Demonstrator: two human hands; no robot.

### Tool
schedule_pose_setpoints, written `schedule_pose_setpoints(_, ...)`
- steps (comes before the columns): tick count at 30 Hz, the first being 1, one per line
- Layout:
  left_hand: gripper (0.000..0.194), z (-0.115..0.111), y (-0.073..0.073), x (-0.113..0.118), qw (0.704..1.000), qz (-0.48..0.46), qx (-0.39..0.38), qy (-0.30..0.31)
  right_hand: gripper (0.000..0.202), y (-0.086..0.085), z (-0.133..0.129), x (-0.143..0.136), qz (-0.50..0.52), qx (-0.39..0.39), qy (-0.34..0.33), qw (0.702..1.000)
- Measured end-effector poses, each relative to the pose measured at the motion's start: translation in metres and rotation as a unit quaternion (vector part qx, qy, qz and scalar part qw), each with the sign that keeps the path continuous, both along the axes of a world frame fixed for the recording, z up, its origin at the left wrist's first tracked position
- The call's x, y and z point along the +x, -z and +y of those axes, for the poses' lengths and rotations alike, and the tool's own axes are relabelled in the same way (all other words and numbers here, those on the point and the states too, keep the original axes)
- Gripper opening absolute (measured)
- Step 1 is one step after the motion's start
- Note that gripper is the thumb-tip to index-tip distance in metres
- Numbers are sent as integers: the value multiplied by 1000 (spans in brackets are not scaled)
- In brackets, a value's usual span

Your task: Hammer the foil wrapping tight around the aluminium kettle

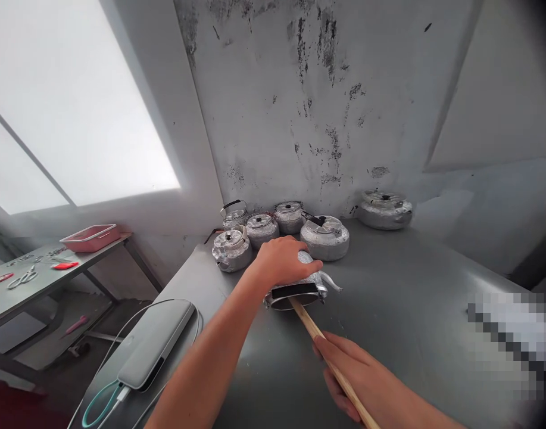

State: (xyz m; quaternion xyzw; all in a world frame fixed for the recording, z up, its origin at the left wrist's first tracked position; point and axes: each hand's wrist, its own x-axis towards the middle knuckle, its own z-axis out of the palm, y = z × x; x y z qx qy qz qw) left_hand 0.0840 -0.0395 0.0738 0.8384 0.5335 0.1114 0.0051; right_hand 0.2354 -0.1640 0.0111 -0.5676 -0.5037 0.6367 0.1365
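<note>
A dented silver kettle (324,286) lies tipped on its side on the grey table, its open mouth facing me and its curved spout pointing right. Over its upper side rests my left hand (284,261), fingers curled round the body. My right hand (344,372) is wrapped round a wooden stick (309,323), whose far end reaches inside the kettle's mouth and is hidden there. The kettle's black handle grip (293,291) crosses the front of the opening.
Several dented kettles (325,238) stand along the wall behind, with another kettle (385,210) farther right. A grey power bank (154,342) with cables lies at the left edge. On a side table are a pink basket (91,238) and scissors (23,277).
</note>
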Motion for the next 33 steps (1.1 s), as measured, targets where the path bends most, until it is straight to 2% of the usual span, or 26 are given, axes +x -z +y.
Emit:
schedule_pose_setpoints(4,54,-1,-1,1,1000,2,-21,-16,39,0,-4,-1,4,-10,0,1000)
schedule_pose_setpoints(7,52,-1,0,1,1000,0,-14,-22,40,7,-4,1,9,-14,-2,1000)
schedule_pose_setpoints(12,54,-2,1,-1,1000,2,-15,-17,42,27,-5,4,56,58,-11,997)
schedule_pose_setpoints(14,55,-2,2,-1,1000,2,-15,-17,40,30,-5,6,51,63,-21,996)
schedule_pose_setpoints(20,54,1,4,-2,1000,-3,-9,-17,42,22,-6,4,63,67,-18,996)
schedule_pose_setpoints(23,53,1,4,-2,1000,-7,-10,-20,43,21,-8,2,27,32,-23,999)
schedule_pose_setpoints(26,54,0,3,-2,1000,-9,-12,-20,41,24,-7,1,13,24,-28,999)
schedule_pose_setpoints(30,53,-1,3,-2,1000,-10,-14,-19,39,32,-5,0,60,63,3,996)
schedule_pose_setpoints(33,52,-1,4,-2,1000,-7,-9,-18,37,31,-4,0,48,51,-14,997)
